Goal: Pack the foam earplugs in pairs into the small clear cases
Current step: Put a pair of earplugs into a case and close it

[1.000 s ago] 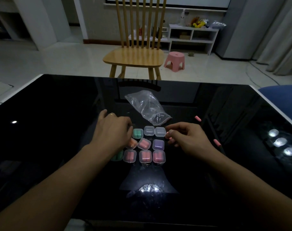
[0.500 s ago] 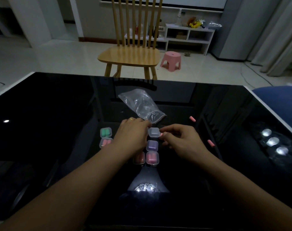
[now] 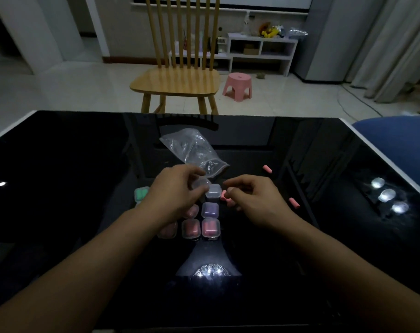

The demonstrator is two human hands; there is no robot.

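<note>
Small clear cases sit in a cluster on the black glossy table point(image 3: 60, 212). One empty case point(image 3: 213, 190) lies between my hands. A purple-filled case point(image 3: 210, 209) and two pink-filled cases point(image 3: 191, 228) point(image 3: 210, 227) lie nearer to me, and a green-filled case point(image 3: 141, 193) is at the left. My left hand point(image 3: 177, 193) pinches an empty clear case point(image 3: 200, 184) just above the cluster. My right hand point(image 3: 249, 198) pinches a pink earplug point(image 3: 223, 194) beside the empty case. Two loose pink earplugs point(image 3: 267, 168) point(image 3: 294, 203) lie on the table to the right.
A crumpled clear plastic bag point(image 3: 194, 150) lies just beyond the cases. Ceiling lights reflect off the table at the right and near me. Past the far edge stand a wooden chair point(image 3: 177, 82) and a pink stool point(image 3: 237, 86). A blue seat point(image 3: 401, 138) is at the right.
My left hand has moved right across the cluster and picked up an empty clear case. My right hand has stayed put, still pinching the pink earplug.
</note>
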